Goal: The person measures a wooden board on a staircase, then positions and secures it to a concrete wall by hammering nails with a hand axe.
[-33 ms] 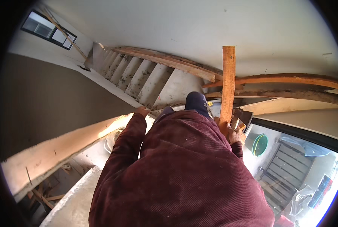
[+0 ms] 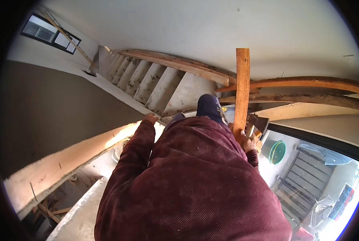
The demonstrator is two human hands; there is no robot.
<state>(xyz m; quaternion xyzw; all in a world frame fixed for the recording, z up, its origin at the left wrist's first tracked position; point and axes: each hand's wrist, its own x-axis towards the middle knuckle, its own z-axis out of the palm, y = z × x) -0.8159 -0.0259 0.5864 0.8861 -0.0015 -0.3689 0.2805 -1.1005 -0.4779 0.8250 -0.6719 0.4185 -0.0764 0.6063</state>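
Note:
My right hand [image 2: 248, 141] grips the lower part of an upright orange wooden board [image 2: 242, 88], beside several short wood pieces [image 2: 257, 127]. My left hand [image 2: 150, 118] is at the pale edge beside the stairwell with curled fingers; what they hold, if anything, is too small to make out. My dark-trousered leg [image 2: 209, 105] shows beyond my maroon top, just left of the board.
Dirty concrete stairs [image 2: 159, 86] climb to the upper left, with long beams [image 2: 175, 64] along them. Curved timbers [image 2: 308, 83] lie at right, above an opening with a green bucket [image 2: 276, 152] below. A concrete ledge [image 2: 79, 213] and scrap wood [image 2: 47, 212] are lower left.
My dark-trousered leg has shifted slightly up in the picture. Both hands and the upright board are almost where they were.

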